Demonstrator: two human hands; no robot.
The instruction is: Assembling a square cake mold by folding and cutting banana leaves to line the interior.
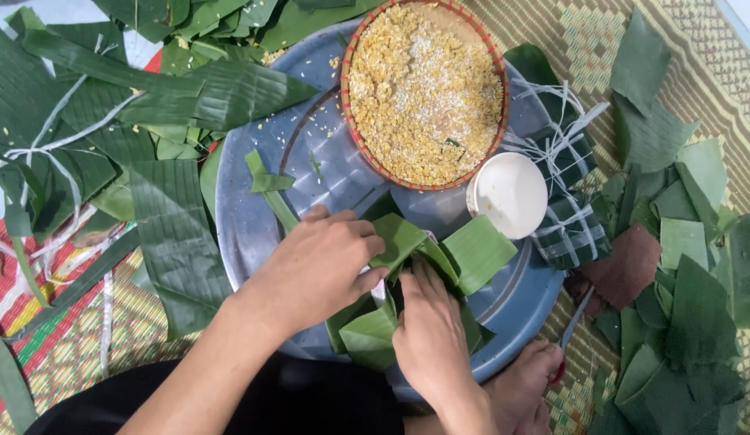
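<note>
Both hands apparently clasp leaf parcel.

Both bare forearms are reaching forward from the bottom of the view and angling toward each other, so the hands are meeting close together near the middle. The left hand is lying palm down, its knuckles raised and its fingers curling to the right; the thumb is stretching out along the lower edge, pointing toward the other hand. The right hand is sitting just below and to the right, back facing up, fingers pointing up and slightly left and pressing downward, the fingertips partly hidden. The left thumb is nearly touching the right fingers. Neither hand is closing into a fist.
</note>
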